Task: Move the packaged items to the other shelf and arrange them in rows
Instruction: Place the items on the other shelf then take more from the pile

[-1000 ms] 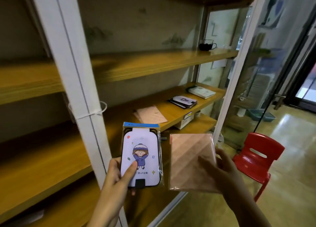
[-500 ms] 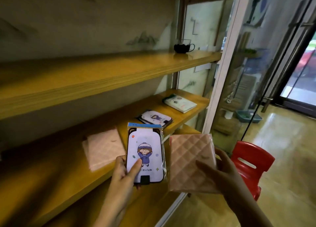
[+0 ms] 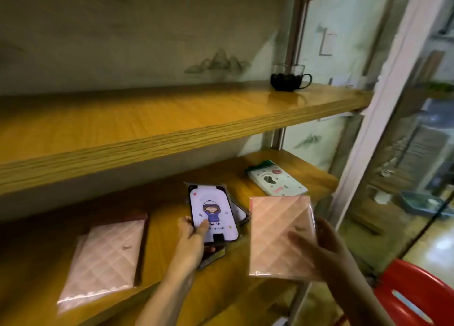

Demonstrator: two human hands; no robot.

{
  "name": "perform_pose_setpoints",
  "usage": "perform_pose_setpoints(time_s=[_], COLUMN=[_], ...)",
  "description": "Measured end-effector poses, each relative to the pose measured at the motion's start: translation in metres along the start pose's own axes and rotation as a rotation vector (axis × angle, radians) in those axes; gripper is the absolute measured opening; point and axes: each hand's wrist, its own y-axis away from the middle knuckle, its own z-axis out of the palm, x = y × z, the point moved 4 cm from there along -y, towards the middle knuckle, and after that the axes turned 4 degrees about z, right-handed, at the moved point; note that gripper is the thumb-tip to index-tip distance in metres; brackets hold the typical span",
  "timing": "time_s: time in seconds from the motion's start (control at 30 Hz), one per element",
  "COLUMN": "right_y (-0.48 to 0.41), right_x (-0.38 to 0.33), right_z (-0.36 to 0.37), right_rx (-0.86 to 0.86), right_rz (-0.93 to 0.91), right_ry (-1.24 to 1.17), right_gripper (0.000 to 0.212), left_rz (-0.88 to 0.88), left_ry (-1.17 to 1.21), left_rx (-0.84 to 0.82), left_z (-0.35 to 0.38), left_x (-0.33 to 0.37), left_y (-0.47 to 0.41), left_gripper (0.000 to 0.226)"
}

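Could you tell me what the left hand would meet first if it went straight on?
Probably the stack of packs on the shelf, beyond the cartoon pack the left hand holds; depth unclear.

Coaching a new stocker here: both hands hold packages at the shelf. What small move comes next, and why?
Probably set the cartoon package down: the left hand holds it over a matching package on the shelf. The pink package is farther from the pink pile.

The left hand (image 3: 190, 237) has carried the cartoon package (image 3: 213, 217) over, perhaps onto, the stack (image 3: 240, 214).
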Motion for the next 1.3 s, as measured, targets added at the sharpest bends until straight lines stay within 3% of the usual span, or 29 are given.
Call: perform_pose_setpoints(time_s=[0.13, 0.33, 0.43, 0.5, 0.6, 0.8, 0.93, 1.07, 1.2, 1.3], right_y=[-0.049, -0.095, -0.104, -0.105, -0.099, -0.068, -0.04, -0.013, 0.003, 0.009], right_x=[-0.013, -0.019, -0.021, -0.021, -0.023, -0.026, -0.018, -0.003, 0.011, 0.021], right_z=[0.008, 0.013, 0.022, 0.034, 0.061, 0.137, 0.189, 0.243, 0.287, 0.304], right_rx=[-0.178, -0.341, -0.452, -0.508, -0.589, -0.774, -0.815, -0.833, -0.795, -0.725], right_rz=[0.001, 0.042, 0.047, 0.052, 0.042, 0.017, 0.004, 0.006, 0.021, -0.03], right_ry=[0.065, 0.115, 0.1, 0.096, 0.098, 0.123, 0.176, 0.222, 0.282, 0.462], right_gripper=[0.035, 0.052, 0.051, 0.05, 0.043, 0.029, 0.03, 0.05, 0.055, 0.057], left_rz=[-0.028, -0.018, 0.079, 0.143, 0.252, 0.168, 0.101, 0.119, 0.133, 0.134], left_ry=[-0.083, -0.264, -0.539, -0.742, -0.981, -1.387, -1.474, -1.529, -1.528, -1.556], left_rx=[0.113, 0.289, 0.431, 0.504, 0.535, 0.664, 0.727, 0.774, 0.773, 0.795], left_z=[0.019, 0.033, 0.029, 0.019, -0.005, -0.074, -0.117, -0.159, -0.191, -0.214], left_x=[-0.006, -0.002, 0.005, 0.01, 0.021, 0.046, 0.05, 0.054, 0.06, 0.063], left_y=[-0.025, -0.031, -0.024, -0.011, 0.015, 0.066, 0.096, 0.12, 0.138, 0.148], left_gripper=[0.018, 0.015, 0.02, 0.037, 0.041, 0.046, 0.044, 0.048, 0.053, 0.05])
